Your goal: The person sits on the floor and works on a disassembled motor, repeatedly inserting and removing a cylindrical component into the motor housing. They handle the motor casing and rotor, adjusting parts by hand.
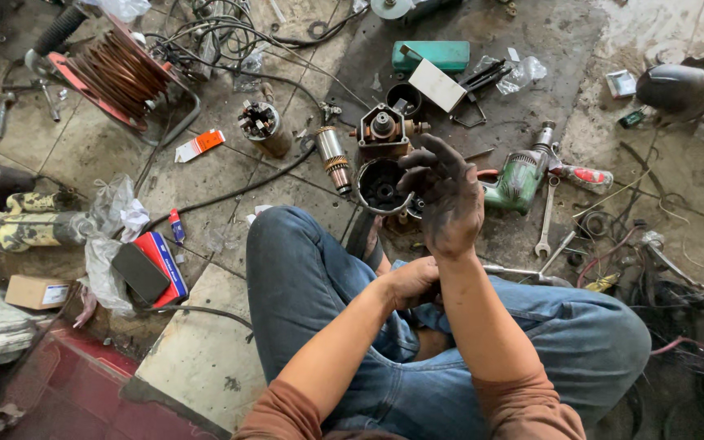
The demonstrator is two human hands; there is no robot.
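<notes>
1. Grease covers your right hand [446,200], which is raised at the centre of the frame with fingers loosely spread in a wide grip, holding nothing.
2. Your left hand [411,281] lies below it, pressed against the right forearm near the wrist; its fingers curl out of sight, so you cannot tell its grip.
3. Just beyond the right fingertips sits the round motor housing [380,186], open end up, on the floor; behind it, touching or nearly so, stands the gear head [385,128].
4. Left of the housing lies the armature [334,156], and further left the short cylindrical part [264,127].
5. Right of your hand the green drill [519,179] lies beside a spanner [546,220]; the hand covers the drill's near end.
6. Open floor is scarce: the pale tile [205,350] at lower left beside your knee [287,253] is the widest bare patch. Cables ring the right edge.
7. The cable reel [116,77] at upper left is cut by the top edge, as is the dark rounded object [678,85] at upper right, which is hard to identify.
8. Your legs hide the floor at lower centre.
</notes>
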